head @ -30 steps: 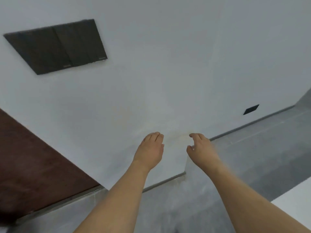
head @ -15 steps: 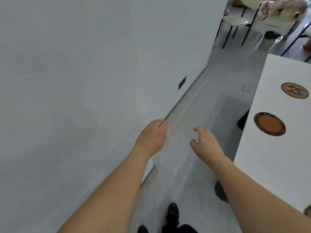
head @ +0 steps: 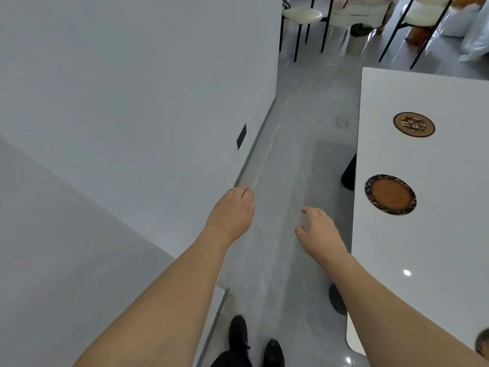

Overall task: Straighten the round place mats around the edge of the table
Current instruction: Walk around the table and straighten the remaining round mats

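The view has swung from the wall to the table [head: 423, 247] at right, bringing two mats [head: 390, 194] near its left edge into sight. Left hand [head: 230, 215] and right hand [head: 318, 234] hang loose-fingered, empty, over floor; straightening not begun.

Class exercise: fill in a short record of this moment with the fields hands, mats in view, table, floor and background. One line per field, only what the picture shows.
hands: left hand and right hand are held out over the floor, holding nothing, fingers loosely curled
mats in view: near mat, plain brown centre with dark patterned rim; far mat, patterned centre; a third mat edge at the lower right, mostly cut off
table: white table, to the right of both hands
floor: grey tiled floor; black shoes below
background: chairs with dark legs
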`<state>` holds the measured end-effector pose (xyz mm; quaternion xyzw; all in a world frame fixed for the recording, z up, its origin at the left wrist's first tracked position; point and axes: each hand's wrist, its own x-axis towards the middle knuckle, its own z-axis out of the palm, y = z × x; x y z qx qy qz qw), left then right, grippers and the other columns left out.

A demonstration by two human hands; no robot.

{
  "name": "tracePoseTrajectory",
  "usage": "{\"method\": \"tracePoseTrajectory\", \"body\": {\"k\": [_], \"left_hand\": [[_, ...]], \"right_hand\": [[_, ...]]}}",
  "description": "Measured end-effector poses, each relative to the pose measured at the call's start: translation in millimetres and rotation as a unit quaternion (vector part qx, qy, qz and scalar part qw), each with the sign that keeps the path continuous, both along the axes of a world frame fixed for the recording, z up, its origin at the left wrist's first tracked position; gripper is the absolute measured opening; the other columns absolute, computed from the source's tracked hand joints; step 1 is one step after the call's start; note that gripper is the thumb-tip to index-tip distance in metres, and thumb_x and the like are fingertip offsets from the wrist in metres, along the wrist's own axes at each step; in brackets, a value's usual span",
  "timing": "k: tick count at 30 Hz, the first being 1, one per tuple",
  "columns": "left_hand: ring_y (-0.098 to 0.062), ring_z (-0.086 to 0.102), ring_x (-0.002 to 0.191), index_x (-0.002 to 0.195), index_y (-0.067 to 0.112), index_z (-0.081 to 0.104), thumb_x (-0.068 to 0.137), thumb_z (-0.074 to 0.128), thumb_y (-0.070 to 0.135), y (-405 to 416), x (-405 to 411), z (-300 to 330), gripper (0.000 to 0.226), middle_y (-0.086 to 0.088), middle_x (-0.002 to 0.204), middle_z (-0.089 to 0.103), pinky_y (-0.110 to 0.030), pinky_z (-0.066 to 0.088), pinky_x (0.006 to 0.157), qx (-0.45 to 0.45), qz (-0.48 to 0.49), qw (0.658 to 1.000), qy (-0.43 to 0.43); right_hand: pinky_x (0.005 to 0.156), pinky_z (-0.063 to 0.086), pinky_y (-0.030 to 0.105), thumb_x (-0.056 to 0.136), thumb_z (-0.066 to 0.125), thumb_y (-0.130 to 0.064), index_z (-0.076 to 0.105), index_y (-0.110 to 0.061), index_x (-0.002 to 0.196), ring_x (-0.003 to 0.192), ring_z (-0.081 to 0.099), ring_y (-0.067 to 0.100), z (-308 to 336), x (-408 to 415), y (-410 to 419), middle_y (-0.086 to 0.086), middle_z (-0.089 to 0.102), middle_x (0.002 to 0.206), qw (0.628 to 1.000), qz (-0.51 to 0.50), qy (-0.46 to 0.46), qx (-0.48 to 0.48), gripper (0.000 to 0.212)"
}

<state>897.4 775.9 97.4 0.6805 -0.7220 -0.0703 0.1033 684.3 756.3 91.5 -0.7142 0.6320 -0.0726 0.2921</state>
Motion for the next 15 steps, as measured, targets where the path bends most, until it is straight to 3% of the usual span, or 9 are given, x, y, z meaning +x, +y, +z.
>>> {"method": "tracePoseTrajectory", "body": {"k": [9, 15], "left_hand": [[-0.032, 0.053, 0.111, 0.125, 0.005, 0.051, 0.096, 0.04, 0.024, -156.0, -57.5, 13.0, 0.036, -0.015, 0.126, 0.054, -0.042, 0.043, 0.098, 0.013, -0.131, 0.991, 0.001], [-0.032, 0.05, 0.117, 0.129, 0.003, 0.048, 0.097, 0.042, 0.023, -247.0, -97.9, 4.9, 0.038, -0.016, 0.131, 0.052, -0.039, 0.038, 0.101, 0.036, -0.19, 0.981, -0.007]], "right_hand": [[0.104, 0.036, 0.036, 0.089, 0.053, -0.017, 0.046, -0.008, 0.136, 0.127, 0.045, 0.029, 15.3, -34.3, -95.1, 0.012, 0.048, 0.14, 0.988, -0.15, -0.006, -0.031, 0.048], [0.107, 0.036, 0.039, 0.09, 0.051, -0.016, 0.045, -0.006, 0.138, 0.13, 0.043, 0.028, 1.1, -69.8, -153.7, 0.014, 0.048, 0.14, 0.977, -0.212, -0.027, 0.001, 0.049]]}}
